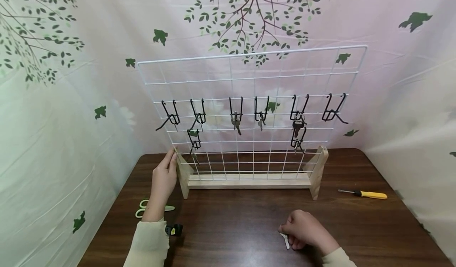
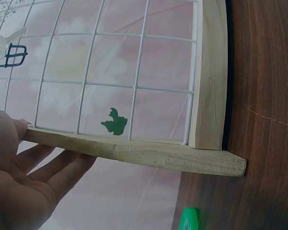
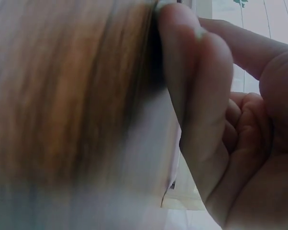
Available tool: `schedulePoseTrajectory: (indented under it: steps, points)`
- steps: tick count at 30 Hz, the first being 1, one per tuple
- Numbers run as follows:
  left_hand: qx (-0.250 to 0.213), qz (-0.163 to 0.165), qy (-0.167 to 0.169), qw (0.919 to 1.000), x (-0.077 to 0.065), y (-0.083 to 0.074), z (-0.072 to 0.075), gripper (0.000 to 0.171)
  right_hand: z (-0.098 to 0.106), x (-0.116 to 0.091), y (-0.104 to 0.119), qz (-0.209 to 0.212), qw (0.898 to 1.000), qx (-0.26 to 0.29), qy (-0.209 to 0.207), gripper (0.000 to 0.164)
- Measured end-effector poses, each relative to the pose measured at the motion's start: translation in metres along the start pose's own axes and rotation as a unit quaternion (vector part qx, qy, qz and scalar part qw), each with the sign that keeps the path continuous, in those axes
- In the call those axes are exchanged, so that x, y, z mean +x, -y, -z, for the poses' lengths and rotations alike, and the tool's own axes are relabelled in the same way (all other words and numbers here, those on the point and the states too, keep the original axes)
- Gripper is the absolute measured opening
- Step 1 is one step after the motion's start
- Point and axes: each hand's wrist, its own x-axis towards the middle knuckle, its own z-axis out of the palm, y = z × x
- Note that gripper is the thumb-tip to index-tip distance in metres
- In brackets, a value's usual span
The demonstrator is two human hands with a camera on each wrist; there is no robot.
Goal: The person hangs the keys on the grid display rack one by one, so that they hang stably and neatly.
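Note:
My left hand (image 1: 164,180) grips the left wooden side post (image 1: 183,178) of a rack; in the left wrist view the thumb lies on one side of the post and the fingers on the other. Low over the table at the front right, my right hand (image 1: 303,229) pinches a small silver key (image 1: 285,241), its blade pointing toward me. The right wrist view shows the curled fingers (image 3: 206,72) close up, with the key hidden. White wire grid (image 1: 292,51) rises from the rack's wooden base (image 1: 249,184). Black hooks hang on it, several with keys, including a dark-headed key (image 1: 297,128).
Green-handled scissors (image 1: 141,213) lie on the table partly behind my left forearm. A yellow screwdriver (image 1: 373,195) lies to the right of the rack. Printed cloth (image 1: 96,140) encloses the dark wooden table (image 1: 228,227) at the back and sides.

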Motion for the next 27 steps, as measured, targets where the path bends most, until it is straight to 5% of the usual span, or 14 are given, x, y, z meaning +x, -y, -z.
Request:
schedulePoseTrajectory:
  steps: [15, 21, 27]
  points:
    - [0.007, 0.008, -0.011, 0.9999, 0.005, -0.002, -0.007, 0.047, 0.011, 0.021, -0.001, 0.031, 0.995, 0.062, 0.069, 0.026]
    - [0.005, 0.007, -0.013, 0.9999, 0.006, -0.001, -0.008, 0.048, 0.014, 0.022, 0.0, 0.054, 0.995, 0.078, 0.033, 0.024]
    - [0.002, 0.009, -0.012, 0.9999, 0.006, -0.002, -0.008, 0.048, 0.023, 0.02, 0.011, 0.067, 0.991, 0.102, -0.06, 0.02]
